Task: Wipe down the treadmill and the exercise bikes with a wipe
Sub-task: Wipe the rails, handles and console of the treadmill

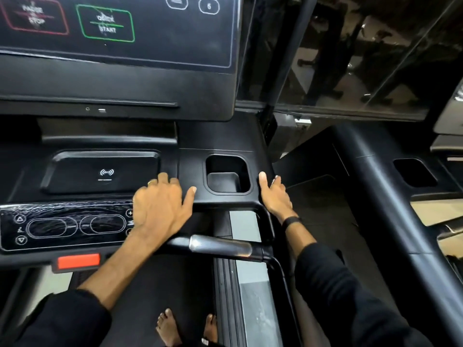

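Head view | both hands (160, 206) flat on black treadmill console (220, 144) | glass wall (363, 58) behind.

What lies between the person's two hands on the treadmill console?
In the head view, a square cup-holder recess sits between the left hand and right hand.

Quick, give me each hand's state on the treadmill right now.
Left hand: open, flat on the console, nothing visibly held.
Right hand: open along the console's right edge; a wipe cannot be told.

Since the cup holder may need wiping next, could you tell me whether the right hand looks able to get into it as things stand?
Probably yes: the right hand rests on the console edge right beside the cup holder, and nothing covers its opening.
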